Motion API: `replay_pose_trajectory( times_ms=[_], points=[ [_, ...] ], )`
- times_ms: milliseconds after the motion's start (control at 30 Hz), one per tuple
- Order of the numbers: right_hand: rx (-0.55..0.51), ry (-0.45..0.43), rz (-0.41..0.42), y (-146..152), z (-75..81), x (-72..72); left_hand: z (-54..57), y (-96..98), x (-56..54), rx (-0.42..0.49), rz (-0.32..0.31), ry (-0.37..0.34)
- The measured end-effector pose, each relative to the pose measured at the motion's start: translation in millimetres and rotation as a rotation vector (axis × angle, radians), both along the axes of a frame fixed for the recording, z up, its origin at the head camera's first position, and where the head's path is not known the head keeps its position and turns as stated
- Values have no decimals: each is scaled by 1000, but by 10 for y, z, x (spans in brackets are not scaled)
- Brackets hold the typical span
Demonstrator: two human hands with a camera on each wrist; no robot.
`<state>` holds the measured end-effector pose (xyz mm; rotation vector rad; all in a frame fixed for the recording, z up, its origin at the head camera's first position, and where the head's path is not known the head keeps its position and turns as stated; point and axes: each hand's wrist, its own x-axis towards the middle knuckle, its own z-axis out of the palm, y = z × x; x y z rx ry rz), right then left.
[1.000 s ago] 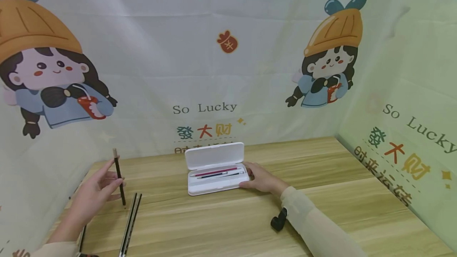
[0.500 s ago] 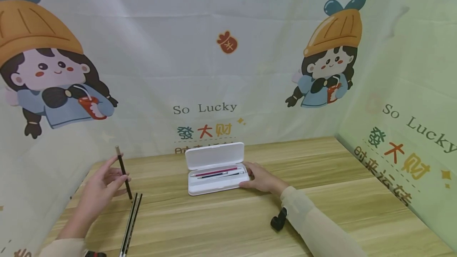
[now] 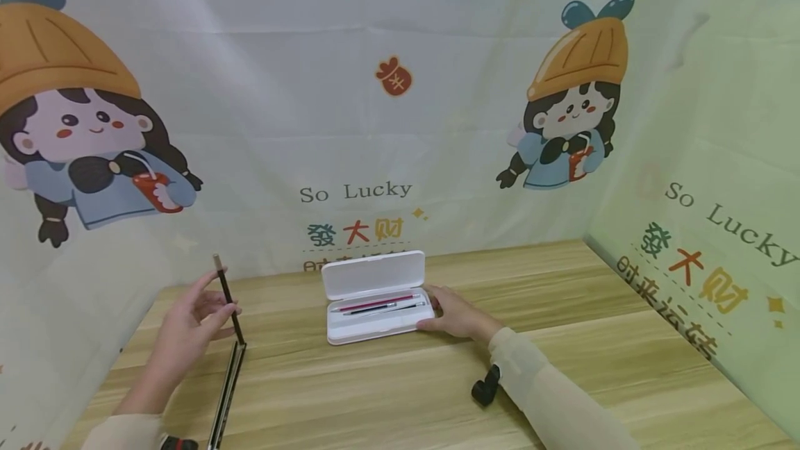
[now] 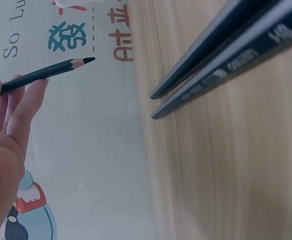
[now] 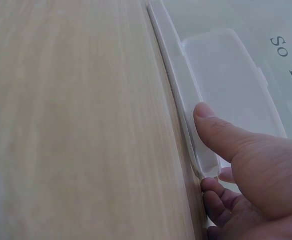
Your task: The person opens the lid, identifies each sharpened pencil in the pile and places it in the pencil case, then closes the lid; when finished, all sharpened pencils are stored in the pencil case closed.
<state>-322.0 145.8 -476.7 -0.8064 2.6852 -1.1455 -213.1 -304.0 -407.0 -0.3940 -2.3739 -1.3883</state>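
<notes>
A dark pencil (image 3: 230, 301) is pinched between the thumb and fingers of my left hand (image 3: 184, 328), pale end up. Its sharpened black tip shows in the left wrist view, where the pencil (image 4: 40, 75) is apart from two more dark pencils (image 4: 211, 80) lying on the table; one is marked HB. In the head view its lower end overlaps their far ends. My right hand (image 3: 459, 312) grips the right end of an open white pencil case (image 3: 375, 335), thumb on the front rim, fingers curled round the end. Inside lie a red pen (image 3: 375, 301), a dark pen (image 3: 370, 309) and another slim one.
The wooden table (image 3: 350, 394) meets a printed cloth backdrop (image 3: 262, 89) behind the case and along both sides. The raised lid (image 3: 373, 276) stands at the back of the case. A black strap-like piece (image 3: 486, 386) hangs at the right sleeve.
My left hand has moved to the right with the pencil, from left of the lying pencils to their far ends. The right hand and the case stay put.
</notes>
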Motion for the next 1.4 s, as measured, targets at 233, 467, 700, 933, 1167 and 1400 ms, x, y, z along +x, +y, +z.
replay_pose_trajectory(
  times_ms=[233,467,700,933,1167,1400],
  points=[
    [-5,-9,-1,-8,3,-1,8,118,-56,4,-2,-8],
    [-3,-24,-14,-16,10,12,-2,243,-114,-11,0,21],
    [-6,-26,-10,-15,25,26,3,360,-173,-6,-18,42],
    [-5,-16,0,-10,14,23,37,496,-248,21,-23,48],
    [18,19,15,-11,30,40,36,617,-319,22,-16,64],
    [16,46,29,3,42,36,43,759,-408,22,-23,29]
  ],
)
